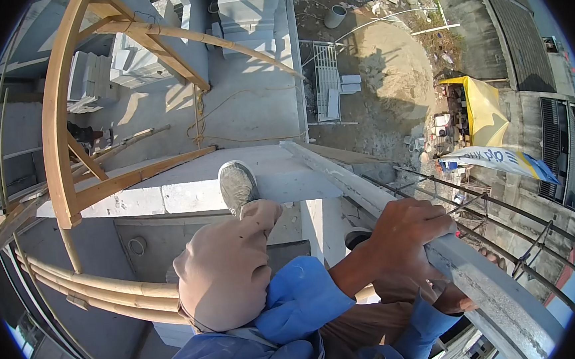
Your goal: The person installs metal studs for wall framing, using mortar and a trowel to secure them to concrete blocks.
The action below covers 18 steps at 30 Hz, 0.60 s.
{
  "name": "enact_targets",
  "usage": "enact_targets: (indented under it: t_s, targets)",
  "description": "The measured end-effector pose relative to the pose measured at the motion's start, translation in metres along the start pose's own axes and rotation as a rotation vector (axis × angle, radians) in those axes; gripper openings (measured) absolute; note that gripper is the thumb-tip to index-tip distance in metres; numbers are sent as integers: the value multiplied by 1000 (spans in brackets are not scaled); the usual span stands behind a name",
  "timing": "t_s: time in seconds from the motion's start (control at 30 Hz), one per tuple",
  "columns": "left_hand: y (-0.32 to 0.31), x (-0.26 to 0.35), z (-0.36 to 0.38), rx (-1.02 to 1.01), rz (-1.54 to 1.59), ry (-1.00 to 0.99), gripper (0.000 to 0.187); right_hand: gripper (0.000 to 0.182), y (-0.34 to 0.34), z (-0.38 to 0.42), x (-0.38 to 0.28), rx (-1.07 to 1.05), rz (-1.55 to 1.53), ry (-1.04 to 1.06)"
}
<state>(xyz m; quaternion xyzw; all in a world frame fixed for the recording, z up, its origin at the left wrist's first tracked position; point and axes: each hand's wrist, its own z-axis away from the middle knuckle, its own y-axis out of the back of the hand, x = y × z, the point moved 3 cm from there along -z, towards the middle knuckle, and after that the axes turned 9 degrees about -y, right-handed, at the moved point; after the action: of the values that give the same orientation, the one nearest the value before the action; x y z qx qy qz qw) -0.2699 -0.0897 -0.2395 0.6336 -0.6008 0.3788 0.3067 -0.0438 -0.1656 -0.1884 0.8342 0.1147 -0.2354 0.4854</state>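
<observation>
While foot [237,185] steps, hand [408,234] grasping railing [502,298]

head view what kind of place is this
Most likely a building site, seen from high up. Bamboo poles and timber braces form scaffolding, block stacks sit on a slab, and the right hand grips a concrete beam.

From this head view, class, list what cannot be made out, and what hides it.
- Left hand: mostly hidden under the concrete beam.
- Right hand palm: pressed onto the beam, unseen.
- Second foot: hidden behind the raised knee.
- Banner lettering: too small, distorted.
</observation>
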Motion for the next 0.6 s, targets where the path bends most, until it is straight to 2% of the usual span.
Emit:
enact_targets:
  t_s: [0.33, 0.6]
  targets:
    - [10, -14, -10, -51, -6, 74, 55, 45, 2, -5, 4, 19, 151, 53]
    - [21, -12, -14, -14, -9, 33, 60, 45, 9, -3, 9, 27, 223, 76]
